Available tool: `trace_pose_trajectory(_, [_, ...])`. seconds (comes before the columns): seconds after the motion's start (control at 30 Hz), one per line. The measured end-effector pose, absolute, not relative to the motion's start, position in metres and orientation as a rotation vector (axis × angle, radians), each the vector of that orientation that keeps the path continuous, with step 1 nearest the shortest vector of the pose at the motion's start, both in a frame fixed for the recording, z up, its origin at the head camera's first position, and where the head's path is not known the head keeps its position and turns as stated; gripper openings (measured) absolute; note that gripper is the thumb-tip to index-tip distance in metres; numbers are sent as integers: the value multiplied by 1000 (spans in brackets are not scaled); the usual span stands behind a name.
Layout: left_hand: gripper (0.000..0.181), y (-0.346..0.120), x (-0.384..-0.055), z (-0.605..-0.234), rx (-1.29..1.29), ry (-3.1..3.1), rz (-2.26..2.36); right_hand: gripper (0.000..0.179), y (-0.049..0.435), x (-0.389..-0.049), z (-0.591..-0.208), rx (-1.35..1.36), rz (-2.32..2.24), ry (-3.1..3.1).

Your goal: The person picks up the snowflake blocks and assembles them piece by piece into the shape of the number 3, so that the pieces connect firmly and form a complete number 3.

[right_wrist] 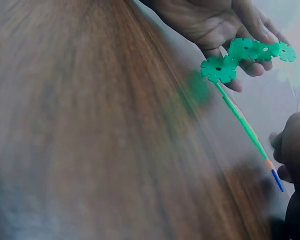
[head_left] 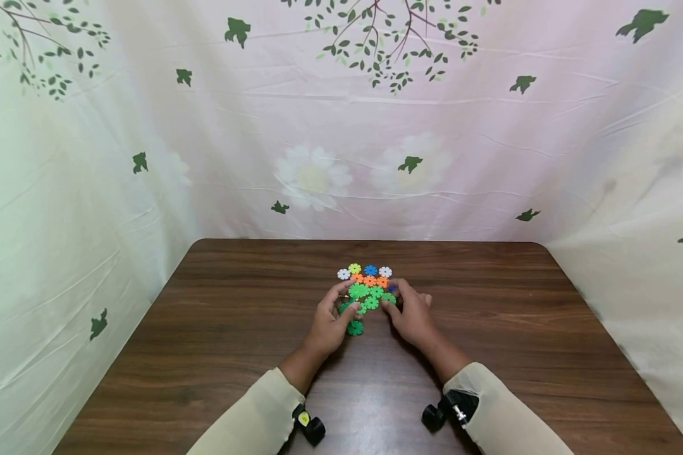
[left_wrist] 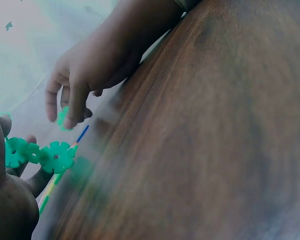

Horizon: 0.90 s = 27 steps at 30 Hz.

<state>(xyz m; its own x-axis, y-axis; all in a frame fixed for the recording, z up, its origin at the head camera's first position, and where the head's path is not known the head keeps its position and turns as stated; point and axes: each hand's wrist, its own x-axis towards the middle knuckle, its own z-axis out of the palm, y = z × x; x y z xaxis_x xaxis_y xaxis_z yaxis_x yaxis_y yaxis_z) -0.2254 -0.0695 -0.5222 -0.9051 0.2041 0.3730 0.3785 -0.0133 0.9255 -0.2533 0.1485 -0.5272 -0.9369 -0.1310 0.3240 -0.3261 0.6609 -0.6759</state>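
Observation:
A flat assembly of flower-shaped interlocking discs [head_left: 371,303], mostly green with an orange row, lies between my hands. My left hand [head_left: 326,325] grips its left side, thumb on the near face and fingers behind. Green discs [right_wrist: 219,69] stick out of this hand in the right wrist view, standing at an angle to the flat part, which appears edge-on as a thin strip [right_wrist: 247,129]. My right hand [head_left: 412,316] pinches a green disc [left_wrist: 64,118] at the right side between thumb and fingers. Whether that disc is joined to the rest, I cannot tell.
White [head_left: 344,273], yellow-green [head_left: 355,268] and blue [head_left: 370,270] discs line the assembly's far edge. Brown wooden table [head_left: 250,303] spreads around the hands. A patterned cloth [head_left: 341,126] hangs behind and at both sides.

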Motion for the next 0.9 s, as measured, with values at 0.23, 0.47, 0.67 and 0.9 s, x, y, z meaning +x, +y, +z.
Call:
trace_pose_trajectory(0.23, [49,-70,-226,-524,-633,-2138,-1941,41,148,-252,-527,560,1234,-2449])
trace_pose_trajectory(0.47, [50,-71,-225,-525,-695,-2132,-1928,46,145,-243,-520,566,1585,-2403])
trace_pose_trajectory(0.67, [48,-70,-224,-523,-721,-2098,-1956,40,143,-239,-514,574,1779,-2341])
trace_pose_trajectory(0.9, [48,-71,-224,-522,-741,-2130,-1862,36,141,-236,-511,601,1778,-2292])
